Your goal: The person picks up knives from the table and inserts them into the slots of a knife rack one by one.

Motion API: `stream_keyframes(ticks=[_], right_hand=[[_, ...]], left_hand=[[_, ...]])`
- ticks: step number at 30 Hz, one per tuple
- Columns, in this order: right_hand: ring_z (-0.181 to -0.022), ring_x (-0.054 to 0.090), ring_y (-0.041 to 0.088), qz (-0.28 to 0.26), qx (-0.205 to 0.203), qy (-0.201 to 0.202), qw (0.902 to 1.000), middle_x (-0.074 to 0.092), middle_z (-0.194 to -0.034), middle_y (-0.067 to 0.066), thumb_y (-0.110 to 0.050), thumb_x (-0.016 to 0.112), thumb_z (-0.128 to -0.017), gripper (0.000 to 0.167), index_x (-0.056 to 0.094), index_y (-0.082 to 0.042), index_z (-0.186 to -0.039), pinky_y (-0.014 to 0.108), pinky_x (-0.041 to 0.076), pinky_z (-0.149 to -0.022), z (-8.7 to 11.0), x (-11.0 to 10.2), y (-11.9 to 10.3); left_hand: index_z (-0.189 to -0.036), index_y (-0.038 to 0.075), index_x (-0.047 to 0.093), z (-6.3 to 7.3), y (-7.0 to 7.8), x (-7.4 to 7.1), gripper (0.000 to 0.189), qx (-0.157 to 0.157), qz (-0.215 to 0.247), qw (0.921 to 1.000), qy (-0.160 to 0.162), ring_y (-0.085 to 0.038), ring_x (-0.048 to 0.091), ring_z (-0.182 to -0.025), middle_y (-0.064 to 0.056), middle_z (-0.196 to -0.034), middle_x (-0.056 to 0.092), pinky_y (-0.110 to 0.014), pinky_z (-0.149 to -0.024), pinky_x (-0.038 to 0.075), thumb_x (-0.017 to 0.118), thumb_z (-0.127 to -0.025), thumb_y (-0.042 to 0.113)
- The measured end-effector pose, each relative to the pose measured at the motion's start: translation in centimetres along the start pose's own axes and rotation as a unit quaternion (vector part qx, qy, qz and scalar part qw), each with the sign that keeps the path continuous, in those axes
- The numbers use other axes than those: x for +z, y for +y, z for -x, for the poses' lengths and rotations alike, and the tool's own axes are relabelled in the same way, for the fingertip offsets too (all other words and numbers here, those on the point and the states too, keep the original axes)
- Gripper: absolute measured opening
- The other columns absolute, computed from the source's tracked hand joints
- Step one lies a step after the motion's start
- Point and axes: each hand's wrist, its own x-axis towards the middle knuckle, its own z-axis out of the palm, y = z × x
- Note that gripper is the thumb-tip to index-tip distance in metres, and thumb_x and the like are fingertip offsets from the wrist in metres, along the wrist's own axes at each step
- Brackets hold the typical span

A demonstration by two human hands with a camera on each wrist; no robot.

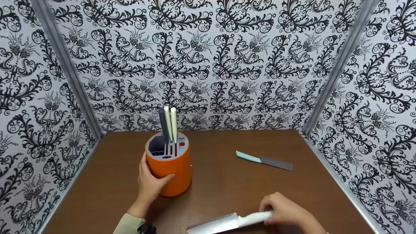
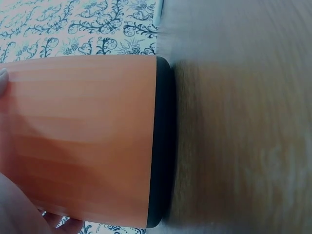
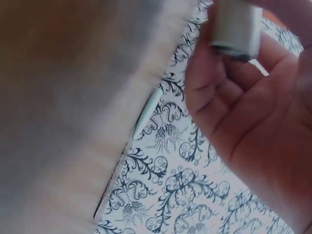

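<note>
An orange, rounded knife block (image 1: 172, 175) with a grey slotted top stands upright on the table, three handles rising from it, one dark and two pale green. My left hand (image 1: 150, 182) grips its left side, thumb across the front; the block's dark base shows in the left wrist view. At the front, my right hand (image 1: 286, 209) holds the end of the white handle of a kitchen knife (image 1: 216, 224). Its broad blade points left, close over the table. In the right wrist view the handle's butt (image 3: 237, 29) sits between thumb and fingers.
A cleaver-like knife (image 1: 276, 163) with a light blue handle and grey blade lies farther back on the right of the brown table (image 1: 214, 149). Patterned walls (image 1: 208, 65) with metal corner posts enclose the back and both sides.
</note>
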Motion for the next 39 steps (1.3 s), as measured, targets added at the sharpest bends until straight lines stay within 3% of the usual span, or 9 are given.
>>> stream_keyframes(ticks=[4, 8, 12, 17, 21, 23, 25, 32, 39], right_hand=[[-0.076, 0.06, -0.004, -0.069, -0.042, 0.048, 0.9956, 0.074, -0.082, -0.012, -0.016, 0.093, -0.071, 0.025, 0.079, -0.024, -0.09, 0.02, 0.052, -0.065, 0.0, -1.7, 0.3], [-0.075, 0.062, -0.002, -0.145, -0.097, 0.111, 0.9784, 0.075, -0.082, 0.002, -0.006, 0.089, -0.073, 0.025, 0.08, -0.015, -0.095, 0.023, 0.054, -0.062, -0.3, -3.4, 0.4], [-0.076, 0.064, 0.002, -0.243, -0.103, 0.172, 0.9492, 0.076, -0.086, 0.002, 0.01, 0.08, -0.076, 0.025, 0.079, -0.003, -0.097, 0.023, 0.055, -0.064, -1.2, -4.6, 0.3], [-0.078, 0.067, 0.003, -0.323, -0.072, 0.247, 0.9109, 0.076, -0.092, -0.005, 0.017, 0.07, -0.083, 0.024, 0.078, 0.003, -0.101, 0.02, 0.058, -0.068, -2.4, -5.5, -1.0], [-0.089, 0.076, 0.011, -0.404, -0.078, 0.268, 0.8712, 0.08, -0.099, 0.002, 0.015, 0.066, -0.093, 0.025, 0.078, 0.002, -0.11, 0.026, 0.064, -0.078, -3.5, -6.3, -3.0], [-0.095, 0.079, 0.015, -0.422, -0.09, 0.278, 0.858, 0.081, -0.104, 0.006, 0.014, 0.065, -0.096, 0.025, 0.078, 0.002, -0.114, 0.028, 0.065, -0.082, -4.1, -6.6, -4.1], [-0.097, 0.08, 0.016, -0.418, -0.098, 0.292, 0.8544, 0.082, -0.106, 0.009, 0.014, 0.065, -0.096, 0.025, 0.077, 0.004, -0.116, 0.029, 0.065, -0.083, -4.7, -6.9, -5.1], [-0.092, 0.079, 0.014, -0.353, -0.072, 0.343, 0.8677, 0.081, -0.099, 0.004, 0.017, 0.073, -0.088, 0.022, 0.077, 0.009, -0.108, 0.024, 0.063, -0.081, -6.7, -7.1, -8.0], [-0.091, 0.076, 0.011, -0.339, -0.057, 0.354, 0.8698, 0.081, -0.099, 0.0, 0.021, 0.073, -0.084, 0.031, 0.08, -0.003, -0.103, 0.024, 0.063, -0.081, -8.5, -6.5, -9.7]], left_hand=[[-0.169, 0.021, 0.022, 0.0, -0.1, 0.0, 0.133, -0.001, -0.005, 1.0, 0.001, -0.037, 0.047, -0.143, -0.014, -0.163, 0.04, -0.063, -0.122, 0.037, 0.103, -0.065, 0.043], [-0.169, 0.023, 0.022, 0.0, 0.0, 0.0, 0.134, -0.003, -0.005, 1.0, 0.002, -0.036, 0.047, -0.143, -0.013, -0.163, 0.04, -0.063, -0.122, 0.036, 0.103, -0.065, 0.044], [-0.169, 0.024, 0.023, -0.1, 0.0, 0.0, 0.133, 0.0, 0.0, 1.0, 0.006, -0.036, 0.047, -0.143, -0.013, -0.163, 0.04, -0.063, -0.121, 0.037, 0.103, -0.065, 0.044], [-0.169, 0.023, 0.023, 0.0, 0.0, 0.0, 0.134, 0.0, -0.005, 1.0, 0.004, -0.037, 0.048, -0.141, -0.014, -0.161, 0.042, -0.063, -0.12, 0.039, 0.103, -0.064, 0.046], [-0.169, 0.021, 0.023, 0.0, -0.1, 0.0, 0.134, 0.0, -0.005, 1.0, 0.002, -0.037, 0.05, -0.139, -0.014, -0.159, 0.043, -0.062, -0.119, 0.04, 0.103, -0.064, 0.045], [-0.169, 0.021, 0.024, 0.0, -0.1, 0.0, 0.133, 0.001, 0.0, 1.0, 0.004, -0.037, 0.05, -0.138, -0.014, -0.158, 0.044, -0.062, -0.118, 0.041, 0.103, -0.065, 0.044], [-0.169, 0.021, 0.024, -0.1, -0.1, 0.0, 0.132, 0.003, 0.004, 1.0, 0.005, -0.036, 0.051, -0.137, -0.014, -0.158, 0.044, -0.062, -0.118, 0.041, 0.103, -0.065, 0.044], [-0.169, 0.023, 0.022, -0.2, -0.1, -0.1, 0.133, -0.002, -0.001, 1.0, -0.001, -0.037, 0.05, -0.139, -0.014, -0.16, 0.042, -0.064, -0.119, 0.04, 0.102, -0.065, 0.047], [-0.169, 0.022, 0.023, -0.2, -0.2, -0.2, 0.132, -0.007, -0.001, 1.0, -0.004, -0.036, 0.049, -0.14, -0.013, -0.161, 0.042, -0.064, -0.12, 0.039, 0.102, -0.066, 0.047]])
